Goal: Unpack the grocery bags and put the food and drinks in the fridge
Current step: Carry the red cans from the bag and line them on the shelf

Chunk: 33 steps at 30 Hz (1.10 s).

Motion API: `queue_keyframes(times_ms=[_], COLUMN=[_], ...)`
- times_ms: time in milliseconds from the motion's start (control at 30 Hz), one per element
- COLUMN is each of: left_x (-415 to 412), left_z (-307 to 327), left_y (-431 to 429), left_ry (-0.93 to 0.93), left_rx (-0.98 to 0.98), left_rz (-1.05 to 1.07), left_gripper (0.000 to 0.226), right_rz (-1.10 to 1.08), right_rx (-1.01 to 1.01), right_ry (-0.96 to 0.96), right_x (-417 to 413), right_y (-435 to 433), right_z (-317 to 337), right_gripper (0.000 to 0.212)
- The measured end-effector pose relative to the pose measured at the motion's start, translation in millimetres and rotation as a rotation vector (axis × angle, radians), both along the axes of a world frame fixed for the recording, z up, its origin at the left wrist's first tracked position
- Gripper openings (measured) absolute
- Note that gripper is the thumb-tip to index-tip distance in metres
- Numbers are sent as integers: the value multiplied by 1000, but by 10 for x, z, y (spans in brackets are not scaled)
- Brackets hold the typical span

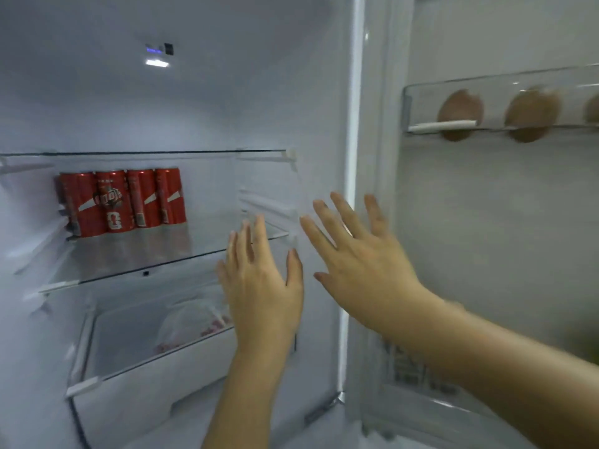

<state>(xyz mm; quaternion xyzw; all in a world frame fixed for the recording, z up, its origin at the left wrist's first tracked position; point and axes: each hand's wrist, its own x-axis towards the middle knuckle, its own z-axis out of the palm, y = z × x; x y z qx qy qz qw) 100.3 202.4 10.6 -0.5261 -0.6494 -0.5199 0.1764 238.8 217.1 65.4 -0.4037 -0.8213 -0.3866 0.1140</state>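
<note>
Fingers (pixel 319 236) straight, splayed: left hand (pixel 262 286), right hand (pixel 363 264), both empty.

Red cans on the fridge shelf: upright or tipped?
Upright: the red cans stand on end in a row on the glass shelf, none lying down.

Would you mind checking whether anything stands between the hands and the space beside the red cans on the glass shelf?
Nothing visible does. The red cans stand at the back left of the glass shelf; nothing shows to their right. The left hand and right hand, both open and holding nothing, are before its right end.
</note>
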Motion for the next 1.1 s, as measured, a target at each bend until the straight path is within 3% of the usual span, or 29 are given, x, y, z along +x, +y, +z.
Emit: queue_keyframes(times_ms=[267, 667, 1100], left_x=[1824, 4144, 6860], left_z=[-399, -565, -971], left_y=[-723, -1505, -2587], left_ry=[-4, 57, 69], left_rx=[29, -66, -202], left_rz=[-368, -921, -1536], left_gripper=[66, 70, 70], right_rz=[-207, -806, -1450], right_rx=[136, 197, 182], right_ry=[210, 432, 410], right_x=[1912, 4059, 6071], right_y=[-1168, -2596, -4169], right_z=[-355, -798, -1128], right_gripper=[71, 76, 74])
